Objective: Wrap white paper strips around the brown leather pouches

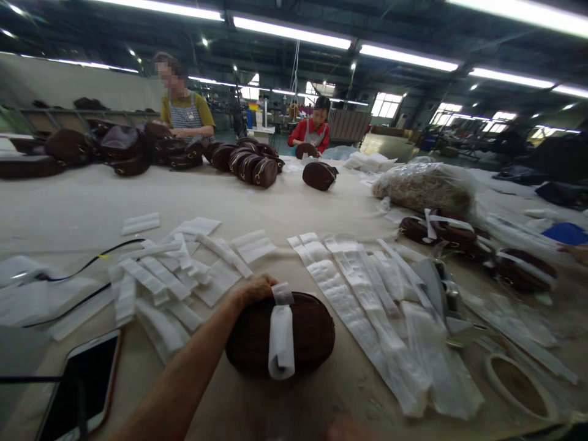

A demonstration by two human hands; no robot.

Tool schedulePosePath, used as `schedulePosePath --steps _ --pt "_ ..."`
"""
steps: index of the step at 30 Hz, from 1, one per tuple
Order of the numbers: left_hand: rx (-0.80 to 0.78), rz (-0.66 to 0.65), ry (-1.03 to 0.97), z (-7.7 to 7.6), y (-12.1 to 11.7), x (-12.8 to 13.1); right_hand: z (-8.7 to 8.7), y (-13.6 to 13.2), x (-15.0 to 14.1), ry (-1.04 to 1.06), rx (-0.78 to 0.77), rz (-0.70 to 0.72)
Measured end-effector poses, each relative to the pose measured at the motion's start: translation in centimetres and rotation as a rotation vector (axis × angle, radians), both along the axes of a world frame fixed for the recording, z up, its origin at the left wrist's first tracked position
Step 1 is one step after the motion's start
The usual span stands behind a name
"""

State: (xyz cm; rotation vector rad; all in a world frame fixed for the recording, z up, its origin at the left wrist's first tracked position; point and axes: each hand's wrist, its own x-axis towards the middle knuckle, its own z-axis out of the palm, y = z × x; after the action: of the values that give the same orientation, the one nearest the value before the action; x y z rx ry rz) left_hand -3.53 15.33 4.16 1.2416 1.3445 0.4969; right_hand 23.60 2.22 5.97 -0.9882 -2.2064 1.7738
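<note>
A dark brown oval bag [315, 337] stands on the table in front of me. Down its face runs a folded strip of white foam wrap [281, 343], and a piece of clear tape [282, 294] sits at the strip's upper end. My left hand [255, 291] grips the bag at its upper left edge; its fingertips are partly hidden behind the top. At the bottom edge of the view my right hand [349, 429] is only a blurred patch, below the bag and apart from it. Its fingers cannot be made out.
White foam strips lie left [156, 278] and right [367, 306] of the bag. A tape dispenser [443, 294] and tape roll [521, 389] are rightward, a phone [82, 383] leftward. More brown bags [250, 165] line the back, where two co-workers [186, 113] work. Another person's hand [576, 252] shows far right.
</note>
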Motion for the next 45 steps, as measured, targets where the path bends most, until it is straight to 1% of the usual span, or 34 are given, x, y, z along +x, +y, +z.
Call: schedulePosePath --steps 2,4,5,6,7,9,11,13,15,17,19,22,26,28,32,36,42,45 --pt "0.005 -0.024 0.002 -0.9 0.3 -0.1 1.6 2.9 0.7 -0.045 0.149 -0.103" --pt "0.006 -0.046 0.000 -1.5 0.5 -0.3 2.3 6.5 -0.1 -0.059 0.446 -0.319" --pt "0.007 -0.056 0.001 -1.7 0.6 -0.4 2.2 8.4 -1.0 -0.027 0.580 -0.395" --pt "0.009 -0.064 0.005 -1.9 0.6 -0.4 1.9 10.2 -2.3 0.008 0.664 -0.422" --pt "0.013 -0.070 0.012 -1.9 0.7 -0.5 1.4 11.9 -3.7 0.037 0.701 -0.407" --pt "0.031 -0.075 0.035 -1.9 0.7 -0.6 0.0 14.4 -6.7 0.072 0.671 -0.314" --pt "0.060 -0.074 0.063 -1.9 0.7 -0.7 -1.3 16.0 -9.2 0.096 0.610 -0.232" --pt "0.088 -0.067 0.096 -1.8 0.7 -0.8 -2.3 16.9 -10.5 0.102 0.574 -0.225" --pt "0.111 -0.052 0.137 -1.8 0.7 -0.8 -2.9 17.4 -10.8 0.088 0.563 -0.289" --pt "0.135 -0.037 0.182 -1.9 0.8 -0.8 -3.1 17.7 -10.6 0.075 0.562 -0.366" --pt "0.158 -0.030 0.223 -1.9 1.0 -0.9 -3.0 17.7 -10.2 0.076 0.566 -0.393" --pt "0.174 -0.053 0.261 -2.1 1.2 -1.0 -2.2 16.7 -9.8 0.104 0.575 -0.349" --pt "0.170 -0.093 0.301 -2.3 1.2 -1.0 -1.0 14.4 -9.4 0.166 0.614 -0.239" --pt "0.149 -0.116 0.311 -2.3 1.2 -1.0 -0.8 13.2 -9.0 0.199 0.648 -0.203" --pt "0.120 -0.152 0.274 -2.5 1.2 -1.1 -1.1 11.4 -8.3 0.211 0.783 -0.213" --pt "0.125 -0.144 0.202 -2.3 1.1 -1.4 -1.2 10.5 -7.9 0.250 0.902 -0.216" --pt "0.113 -0.136 0.084 -0.9 0.3 -1.9 -1.1 9.4 -7.7 0.254 1.114 -0.165" --pt "0.125 -0.124 0.068 -0.3 -0.1 -1.8 -1.1 9.0 -7.6 0.257 1.177 -0.125"
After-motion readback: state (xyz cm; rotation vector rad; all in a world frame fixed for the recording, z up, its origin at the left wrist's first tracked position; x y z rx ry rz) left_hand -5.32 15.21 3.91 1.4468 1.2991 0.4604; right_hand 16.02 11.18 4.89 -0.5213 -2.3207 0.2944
